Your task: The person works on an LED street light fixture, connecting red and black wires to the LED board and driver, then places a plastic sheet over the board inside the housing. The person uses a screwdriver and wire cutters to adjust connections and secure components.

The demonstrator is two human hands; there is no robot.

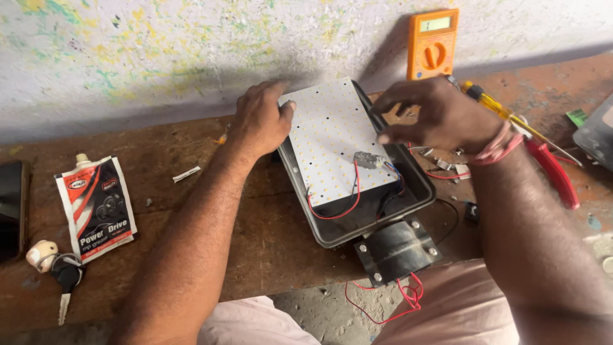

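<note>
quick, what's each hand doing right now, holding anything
Left hand: open, fingers resting on the top left edge of the white LED panel, gripping nothing.
Right hand: fingers curled over the panel's right edge; cannot tell if it holds anything.

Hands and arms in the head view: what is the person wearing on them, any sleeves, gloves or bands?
Both forearms are bare, with no sleeves in view and no gloves. The left hand has nothing on its wrist or on the fingers that show. The right hand has a band of pink and red threads wound around the wrist. No watch or rings are visible.
</note>
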